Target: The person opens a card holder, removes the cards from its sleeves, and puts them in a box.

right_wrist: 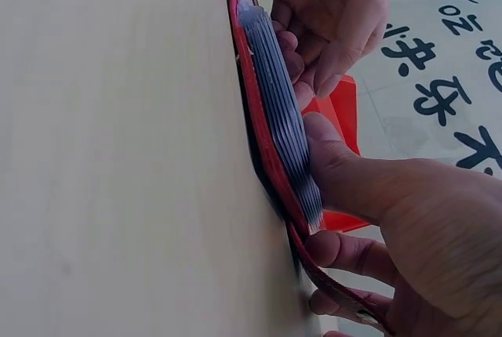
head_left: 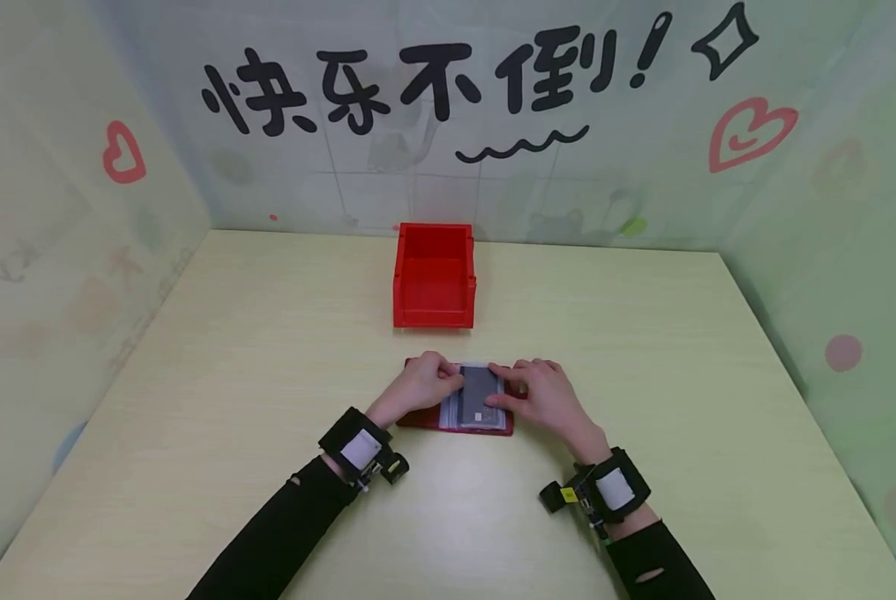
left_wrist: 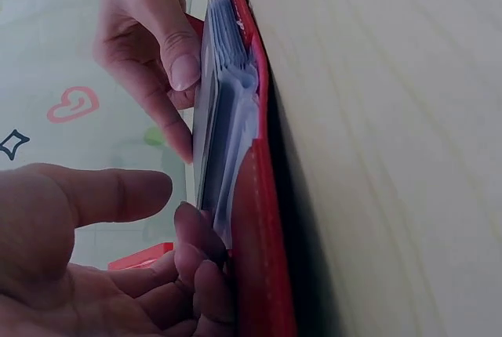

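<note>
Holder: red leather-look card holder w/ clear plastic sleeves (head_left: 458, 421) lay open on pale wooden bench (head_left: 643, 350), lower centre of head view.
Card: dark grey card (head_left: 481, 393) sat on top sleeve, centre of holder.
Left hand (head_left: 416, 385): fingers curled on holder's left edge, grip clamped on cover & sleeves (left_wrist: 227, 117).
Right hand (head_left: 541, 392): thumb pressed on sleeve stack, fingers under cover; grip clamped on holder.
Bin: red plastic open-front bin (head_left: 433, 275) stood above holder, mid frame, apart.
Progress: judged early-mid; holder opened, card not yet clearly out or in.
</note>
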A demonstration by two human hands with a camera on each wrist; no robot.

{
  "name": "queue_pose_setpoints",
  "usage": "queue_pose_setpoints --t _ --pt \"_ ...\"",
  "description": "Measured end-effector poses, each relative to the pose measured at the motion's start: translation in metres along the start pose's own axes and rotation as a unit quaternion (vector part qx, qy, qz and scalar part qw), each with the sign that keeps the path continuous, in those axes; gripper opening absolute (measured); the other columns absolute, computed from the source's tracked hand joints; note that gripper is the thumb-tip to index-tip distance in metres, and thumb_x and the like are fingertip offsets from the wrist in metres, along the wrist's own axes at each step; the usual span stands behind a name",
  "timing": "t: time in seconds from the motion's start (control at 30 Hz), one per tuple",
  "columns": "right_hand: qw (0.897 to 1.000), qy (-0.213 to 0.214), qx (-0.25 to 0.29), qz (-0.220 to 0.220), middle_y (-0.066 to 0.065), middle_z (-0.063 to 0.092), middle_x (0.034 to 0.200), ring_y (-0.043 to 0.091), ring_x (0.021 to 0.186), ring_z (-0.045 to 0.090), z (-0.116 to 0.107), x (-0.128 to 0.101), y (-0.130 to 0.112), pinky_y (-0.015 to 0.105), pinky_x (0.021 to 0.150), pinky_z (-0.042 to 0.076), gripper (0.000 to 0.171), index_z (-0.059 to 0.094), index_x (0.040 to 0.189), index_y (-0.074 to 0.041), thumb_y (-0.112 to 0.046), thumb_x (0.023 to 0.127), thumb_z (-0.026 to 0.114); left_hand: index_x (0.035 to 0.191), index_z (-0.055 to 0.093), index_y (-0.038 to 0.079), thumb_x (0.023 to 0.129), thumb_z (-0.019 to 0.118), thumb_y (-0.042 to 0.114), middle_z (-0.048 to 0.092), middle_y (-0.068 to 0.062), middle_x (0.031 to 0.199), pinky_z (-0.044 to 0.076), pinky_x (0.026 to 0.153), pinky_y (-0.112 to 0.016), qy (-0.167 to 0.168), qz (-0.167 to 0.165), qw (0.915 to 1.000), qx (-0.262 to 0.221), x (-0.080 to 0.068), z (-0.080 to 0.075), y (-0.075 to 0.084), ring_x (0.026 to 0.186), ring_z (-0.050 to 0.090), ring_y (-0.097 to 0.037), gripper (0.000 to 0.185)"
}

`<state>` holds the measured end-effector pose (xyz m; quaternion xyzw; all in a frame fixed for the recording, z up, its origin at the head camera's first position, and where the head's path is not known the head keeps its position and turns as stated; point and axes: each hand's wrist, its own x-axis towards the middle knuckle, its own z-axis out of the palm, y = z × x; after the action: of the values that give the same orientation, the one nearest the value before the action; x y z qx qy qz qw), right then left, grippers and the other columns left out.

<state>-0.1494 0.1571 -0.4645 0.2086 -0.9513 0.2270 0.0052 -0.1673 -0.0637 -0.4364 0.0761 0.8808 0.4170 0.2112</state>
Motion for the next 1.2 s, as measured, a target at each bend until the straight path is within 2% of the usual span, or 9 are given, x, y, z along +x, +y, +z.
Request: queue_pose_setpoints --t 0.07,0.27,0.5,0.73,0.93,1.2 --pt "1.0 -0.002 0.002 -0.003 0.003 0.068 0.083 0.017 0.08 0.058 0.0 0.001 0.0 0.06 0.1 0.044 0.057 0.068 0.132 -0.015 -0.039 0.082 0.081 0.097 0.07 0.0 0.098 0.063 0.02 0.048 -0.004 0.064 0.033 0.057 -0.023 -0.003 0.003 1.0 0.001 0.0 0.0 -0.001 0.062 0.047 -0.015 0.021" --pt "1.0 -0.009 0.01 -0.007 -0.002 0.06 0.069 0.012 0.074 0.055 -0.001 0.003 0.0 0.061 0.1 0.043 0.058 0.067 0.132 -0.014 -0.038 0.082 0.082 0.078 0.065 0.005 0.098 0.063 0.02 0.041 -0.001 0.056 0.03 0.055 -0.023 -0.003 0.015 0.9998 0.009 0.001 0.001 -0.002 0.055 0.041 -0.014 0.025" --pt "1.0 -0.006 0.016 -0.011 -0.003 0.052 0.064 0.011 0.071 0.05 0.0 0.002 0.003 0.06 0.099 0.042 0.059 0.067 0.133 -0.014 -0.038 0.081 0.083 0.06 0.049 0.013 0.099 0.061 0.022 0.037 0.0 0.052 0.027 0.053 -0.024 -0.008 0.028 0.9989 0.036 0.004 0.003 -0.004 0.051 0.036 -0.013 0.042" --pt "0.999 0.004 0.035 -0.003 0.002 0.061 0.079 0.017 0.079 0.053 0.005 0.001 0.006 0.061 0.104 0.038 0.058 0.067 0.133 -0.015 -0.036 0.081 0.082 0.064 0.057 0.011 0.099 0.062 0.024 0.038 -0.001 0.054 0.027 0.055 -0.025 -0.005 0.027 0.9991 0.034 0.004 0.004 -0.005 0.054 0.038 -0.014 0.038" --pt "0.999 0.004 0.046 -0.001 0.003 0.062 0.081 0.019 0.081 0.053 0.005 0.001 0.005 0.063 0.105 0.037 0.057 0.067 0.133 -0.015 -0.035 0.082 0.082 0.078 0.068 0.008 0.099 0.063 0.024 0.042 -0.002 0.058 0.03 0.058 -0.024 0.005 0.022 0.9993 0.031 0.005 0.005 -0.007 0.06 0.043 -0.015 0.027" --pt "0.999 0.006 0.047 0.003 0.002 0.061 0.079 0.018 0.08 0.051 0.005 0.0 0.005 0.063 0.105 0.036 0.057 0.067 0.133 -0.015 -0.035 0.082 0.082 0.088 0.068 0.006 0.099 0.064 0.022 0.05 -0.004 0.071 0.036 0.064 -0.025 0.012 0.026 0.9994 0.021 0.004 0.004 -0.012 0.075 0.051 -0.018 0.02"
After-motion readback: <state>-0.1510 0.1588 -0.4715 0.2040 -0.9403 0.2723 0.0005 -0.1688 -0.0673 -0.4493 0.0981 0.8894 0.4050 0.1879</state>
